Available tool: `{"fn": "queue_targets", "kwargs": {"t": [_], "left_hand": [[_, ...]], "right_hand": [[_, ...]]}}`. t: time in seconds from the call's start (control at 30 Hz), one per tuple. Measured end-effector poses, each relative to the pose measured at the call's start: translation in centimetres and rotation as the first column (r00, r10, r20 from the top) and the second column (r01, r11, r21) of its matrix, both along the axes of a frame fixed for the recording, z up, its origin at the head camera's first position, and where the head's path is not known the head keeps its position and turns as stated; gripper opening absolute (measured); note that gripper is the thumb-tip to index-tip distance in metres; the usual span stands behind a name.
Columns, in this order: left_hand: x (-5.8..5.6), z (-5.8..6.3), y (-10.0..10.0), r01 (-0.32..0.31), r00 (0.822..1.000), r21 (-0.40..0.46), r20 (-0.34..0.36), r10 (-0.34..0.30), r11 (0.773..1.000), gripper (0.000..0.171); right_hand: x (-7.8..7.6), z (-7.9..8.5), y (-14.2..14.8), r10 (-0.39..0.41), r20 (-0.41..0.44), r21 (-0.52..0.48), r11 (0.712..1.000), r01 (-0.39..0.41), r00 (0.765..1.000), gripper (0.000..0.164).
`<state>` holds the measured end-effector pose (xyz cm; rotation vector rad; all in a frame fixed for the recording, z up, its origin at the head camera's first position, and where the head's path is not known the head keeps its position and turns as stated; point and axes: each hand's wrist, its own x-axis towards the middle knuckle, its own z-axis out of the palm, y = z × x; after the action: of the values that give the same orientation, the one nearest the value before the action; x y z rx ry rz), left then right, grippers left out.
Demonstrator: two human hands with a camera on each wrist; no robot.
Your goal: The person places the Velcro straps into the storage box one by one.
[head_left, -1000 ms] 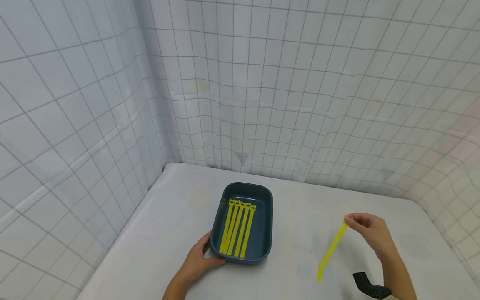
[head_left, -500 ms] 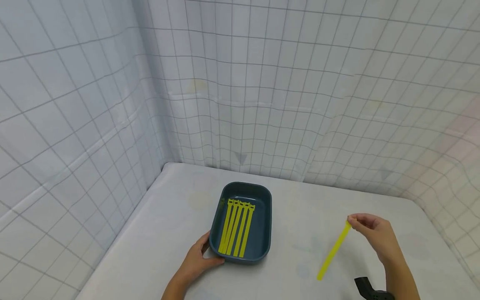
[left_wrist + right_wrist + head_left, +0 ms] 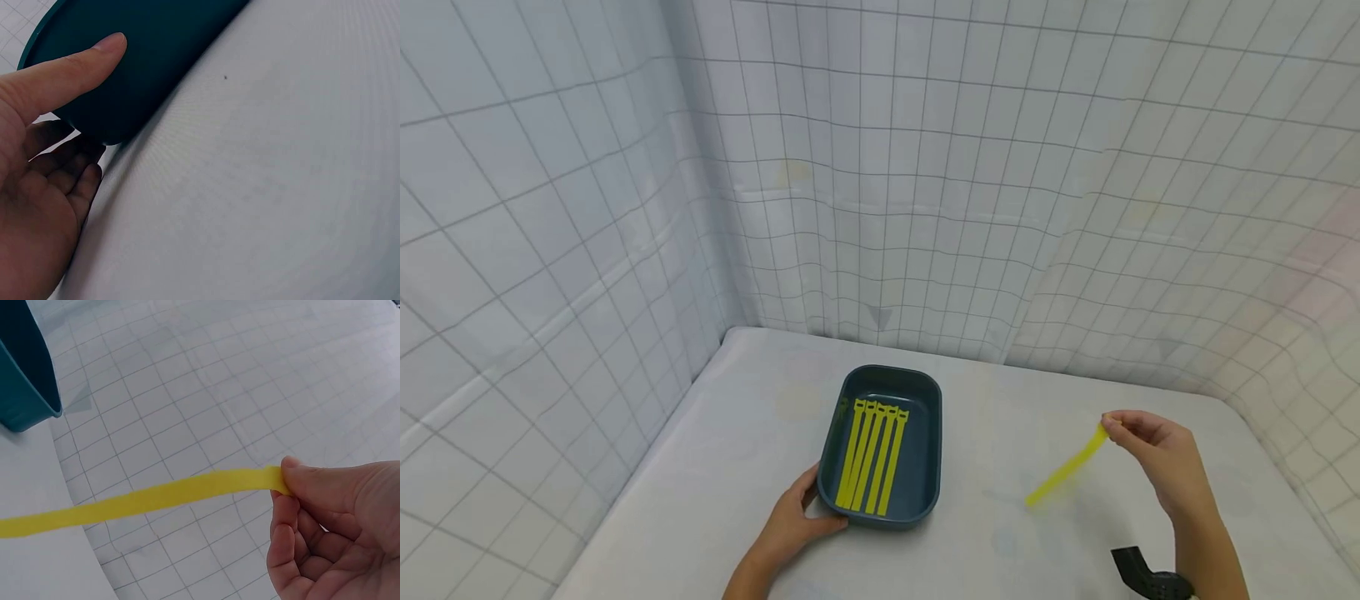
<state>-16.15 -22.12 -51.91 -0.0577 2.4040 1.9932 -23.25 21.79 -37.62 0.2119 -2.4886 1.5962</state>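
My left hand (image 3: 792, 522) grips the near left corner of a dark teal rectangular tray (image 3: 919, 471) on the white table. In the left wrist view the thumb lies along the outer wall of the tray, while the other fingers curl at its corner. Several yellow hook-and-loop cable ties (image 3: 871, 457) lie side by side in the tray, slotted heads at the far end. To the right, my right hand (image 3: 1163, 467) pinches one end of another yellow cable tie (image 3: 156, 495) between thumb and forefinger. Its free end stretches leftward toward the tray, above the table.
A white table (image 3: 977, 433) carries the tray. White grid-patterned curtains (image 3: 880, 183) enclose it at the back and both sides. A black strap-like piece (image 3: 1150, 575) sits by my right wrist.
My right hand has shifted slightly right and up, and the cable tie it holds has swung up from a steep slant to a flatter one. The left hand and tray stay in place.
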Motion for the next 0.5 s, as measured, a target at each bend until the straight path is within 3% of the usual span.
{"fn": "queue_targets", "kwargs": {"t": [0.37,0.5], "left_hand": [[0.1,-0.1,-0.3,0.000,1.000,0.000,-0.014,0.000,1.000,0.095],[0.0,-0.2,-0.2,0.009,1.000,0.018,-0.020,-0.009,1.000,0.094]], "right_hand": [[-2.7,4.0,-4.5,0.069,-0.111,-0.194,0.977,-0.090,0.991,0.019],[-3.2,4.5,-6.8,0.119,-0.134,-0.212,0.966,-0.146,0.984,0.018]]}}
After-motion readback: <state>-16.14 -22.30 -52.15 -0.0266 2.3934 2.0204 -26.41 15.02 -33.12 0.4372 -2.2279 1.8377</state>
